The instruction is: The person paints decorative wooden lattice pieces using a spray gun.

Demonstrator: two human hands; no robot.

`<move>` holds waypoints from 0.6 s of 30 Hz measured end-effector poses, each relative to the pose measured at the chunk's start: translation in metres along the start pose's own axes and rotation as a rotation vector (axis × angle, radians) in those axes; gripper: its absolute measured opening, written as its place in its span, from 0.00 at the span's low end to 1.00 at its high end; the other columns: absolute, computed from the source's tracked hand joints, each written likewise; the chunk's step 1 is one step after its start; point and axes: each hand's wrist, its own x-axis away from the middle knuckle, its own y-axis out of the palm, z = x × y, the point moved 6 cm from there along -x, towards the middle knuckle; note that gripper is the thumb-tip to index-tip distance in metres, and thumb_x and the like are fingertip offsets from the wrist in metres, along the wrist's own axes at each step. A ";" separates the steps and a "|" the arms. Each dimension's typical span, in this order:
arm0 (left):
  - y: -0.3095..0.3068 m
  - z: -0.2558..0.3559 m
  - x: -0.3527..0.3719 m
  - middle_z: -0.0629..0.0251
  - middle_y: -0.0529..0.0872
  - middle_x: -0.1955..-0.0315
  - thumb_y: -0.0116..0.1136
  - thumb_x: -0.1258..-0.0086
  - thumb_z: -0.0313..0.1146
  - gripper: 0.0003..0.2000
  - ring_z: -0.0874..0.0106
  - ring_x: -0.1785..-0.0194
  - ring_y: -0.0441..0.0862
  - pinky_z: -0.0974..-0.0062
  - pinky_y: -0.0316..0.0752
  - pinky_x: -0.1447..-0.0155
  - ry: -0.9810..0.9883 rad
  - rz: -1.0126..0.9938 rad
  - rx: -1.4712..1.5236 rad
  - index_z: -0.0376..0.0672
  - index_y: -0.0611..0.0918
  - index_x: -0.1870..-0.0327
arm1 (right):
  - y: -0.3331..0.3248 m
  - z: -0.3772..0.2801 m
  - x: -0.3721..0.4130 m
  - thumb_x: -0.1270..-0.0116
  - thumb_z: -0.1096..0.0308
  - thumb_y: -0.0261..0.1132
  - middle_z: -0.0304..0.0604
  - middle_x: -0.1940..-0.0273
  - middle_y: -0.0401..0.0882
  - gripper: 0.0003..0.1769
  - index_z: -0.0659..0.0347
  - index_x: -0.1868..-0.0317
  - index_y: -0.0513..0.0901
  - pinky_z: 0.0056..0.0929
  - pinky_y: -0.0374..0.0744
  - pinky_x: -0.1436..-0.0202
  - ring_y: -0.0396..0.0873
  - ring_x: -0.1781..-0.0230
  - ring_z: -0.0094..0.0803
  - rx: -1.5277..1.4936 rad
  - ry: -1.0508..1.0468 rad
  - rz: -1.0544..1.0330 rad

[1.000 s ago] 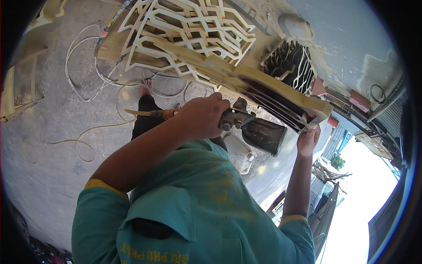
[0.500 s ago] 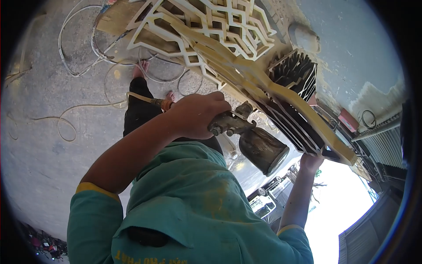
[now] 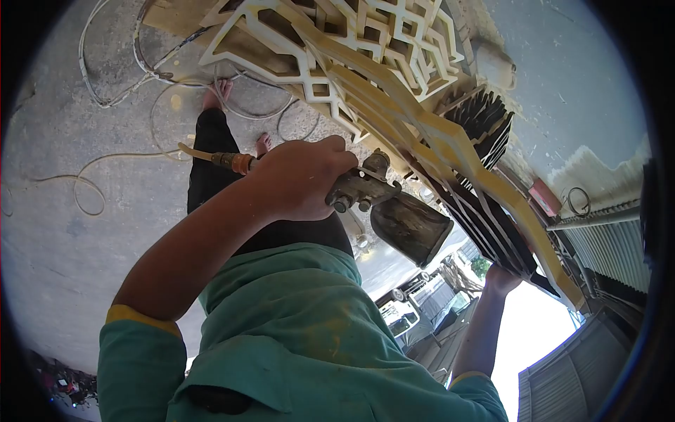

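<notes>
My left hand [image 3: 302, 176] is wrapped round the handle of a metal spray gun [image 3: 362, 191], with a dark, stained cup [image 3: 411, 228] at its right and a hose fitting [image 3: 233, 162] by my wrist. On the right, my right hand [image 3: 502, 279] grips the lower end of a long, dark slatted panel [image 3: 485, 218]. A yellowish zigzag-edged piece [image 3: 513, 200] runs along that panel. The gun is left of the panel, apart from it. Fingers of my right hand are partly hidden by the panel.
Pale latticework pieces [image 3: 408, 42] lie at the top on brown board [image 3: 176, 24]. Hoses [image 3: 105, 158] loop over the concrete floor [image 3: 63, 232] near my feet. A red object [image 3: 545, 197] lies at the right, near corrugated sheeting [image 3: 615, 243]. Vehicles [image 3: 401, 316] stand in the background.
The spray gun and my left hand have shifted slightly left in view. The panel's lower end and my right hand sit a little lower, and more dark slats show. The whole view has shifted slightly.
</notes>
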 end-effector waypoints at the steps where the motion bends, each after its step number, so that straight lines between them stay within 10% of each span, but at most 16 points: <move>1: -0.001 0.001 0.000 0.63 0.79 0.56 0.70 0.52 0.31 0.23 0.59 0.57 0.84 0.61 0.79 0.56 0.010 0.002 0.027 0.46 0.80 0.51 | 0.000 0.000 0.001 0.22 0.49 0.50 0.51 0.39 0.78 0.28 0.64 0.35 0.74 0.44 0.71 0.29 0.76 0.37 0.43 -0.023 -0.004 0.006; 18: 0.008 0.004 -0.012 0.63 0.79 0.58 0.71 0.52 0.32 0.23 0.58 0.56 0.84 0.54 0.77 0.52 -0.047 -0.049 -0.025 0.47 0.80 0.52 | -0.017 0.004 0.007 0.25 0.49 0.55 0.53 0.39 0.78 0.29 0.65 0.37 0.75 0.44 0.73 0.30 0.78 0.38 0.44 -0.008 -0.014 0.089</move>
